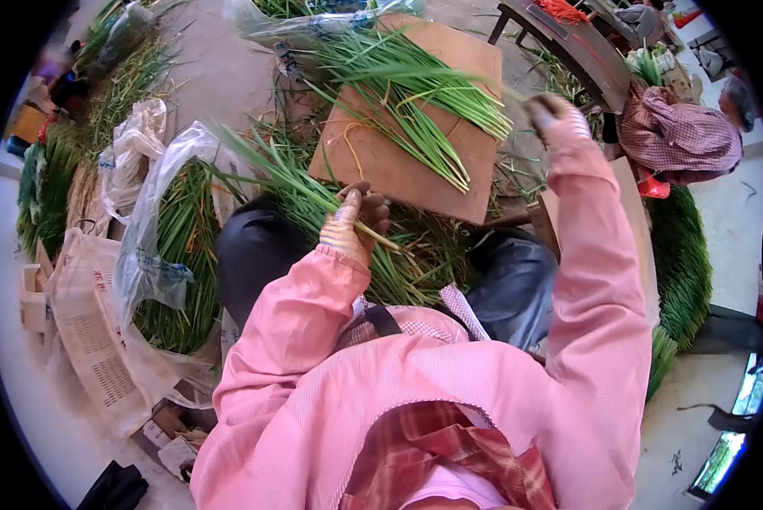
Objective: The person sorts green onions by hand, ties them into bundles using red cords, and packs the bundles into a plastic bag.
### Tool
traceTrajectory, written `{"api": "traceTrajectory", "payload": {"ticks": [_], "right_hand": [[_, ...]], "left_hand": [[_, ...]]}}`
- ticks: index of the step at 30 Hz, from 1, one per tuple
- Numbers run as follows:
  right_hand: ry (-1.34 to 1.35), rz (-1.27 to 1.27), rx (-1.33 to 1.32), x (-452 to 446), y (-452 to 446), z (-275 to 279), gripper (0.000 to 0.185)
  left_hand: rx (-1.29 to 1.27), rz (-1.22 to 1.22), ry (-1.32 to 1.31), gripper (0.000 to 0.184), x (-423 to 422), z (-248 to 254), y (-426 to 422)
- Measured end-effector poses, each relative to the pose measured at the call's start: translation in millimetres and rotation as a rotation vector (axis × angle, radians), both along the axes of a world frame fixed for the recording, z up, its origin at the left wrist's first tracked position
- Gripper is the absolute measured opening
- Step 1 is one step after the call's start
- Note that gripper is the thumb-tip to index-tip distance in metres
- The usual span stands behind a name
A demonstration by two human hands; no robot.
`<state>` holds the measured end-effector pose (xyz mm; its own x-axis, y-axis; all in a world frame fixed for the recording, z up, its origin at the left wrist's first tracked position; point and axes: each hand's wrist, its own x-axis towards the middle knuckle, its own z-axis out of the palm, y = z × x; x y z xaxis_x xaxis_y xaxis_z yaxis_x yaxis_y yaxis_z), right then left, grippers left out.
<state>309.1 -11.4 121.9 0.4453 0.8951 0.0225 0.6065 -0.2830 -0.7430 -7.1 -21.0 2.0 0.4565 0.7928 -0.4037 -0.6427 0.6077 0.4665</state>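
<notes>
The left hand (360,217) is closed around a thin bunch of chives (305,189), with the long leaves pointing out to the left and the pale ends poking out to the right. This bunch is above the near left side of the brown board (381,157). The right hand (553,112) is up past the right edge of the board, with its fingers bent. A blurry green streak is next to it, so I cannot tell if its grip has anything in it. A big pile of chives (424,89) lies across the board, with the leaves to the left and the pale ends to the right. An orange string (351,146) lies on the board near the left hand. Messy loose leaves (428,246) fill the space between the left knee (258,246) and the right knee (513,272), just below the board. A clear plastic bag (143,255) full of greens stands beside the left knee, so it takes up the room on that side. A white sack (92,314) is farther left. Past the board on the right is a dark bench (560,34) with red stuff on top. A checked cloth (679,136) is near it, and a thick heap of greens (683,263) is below the cloth.
</notes>
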Motion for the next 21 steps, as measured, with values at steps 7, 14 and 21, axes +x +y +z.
{"api": "traceTrajectory", "payload": {"ticks": [7,14,21], "right_hand": [[-0.259,-0.235,-0.451,75.4,-62.5,39.7,0.027],[0.650,-0.268,0.300,38.6,-66.4,65.3,0.021],[0.776,0.012,-0.015,-110.1,-89.8,-57.6,0.027]], "left_hand": [[-0.113,-0.003,0.029,0.018,15.5,6.0,-21.5],[-0.084,-0.073,0.052,0.018,28.0,0.8,-32.9],[0.049,-0.120,0.062,0.025,40.8,-10.5,-47.2]]}}
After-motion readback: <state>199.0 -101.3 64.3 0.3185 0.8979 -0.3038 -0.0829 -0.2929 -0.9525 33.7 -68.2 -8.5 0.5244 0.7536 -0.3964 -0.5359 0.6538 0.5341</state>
